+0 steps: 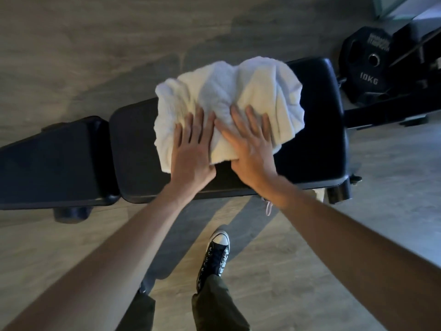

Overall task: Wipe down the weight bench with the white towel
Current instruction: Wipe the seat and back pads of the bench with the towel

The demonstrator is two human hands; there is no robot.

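A bunched white towel (229,103) lies on the long black padded weight bench (319,130), covering the middle of its larger pad. My left hand (193,149) presses flat on the towel's near left part, fingers spread. Beside it, my right hand (250,149) also lies flat on the towel with fingers apart, its palm reaching over the towel's near edge onto the pad. Neither hand curls around the cloth. The bench's second pad (52,163) stretches to the left, bare.
A black 10 kg weight plate (367,68) leans on a dark frame at the back right. My black sneaker (214,256) stands on the wooden floor just in front of the bench. A bench foot (71,213) sticks out at the near left.
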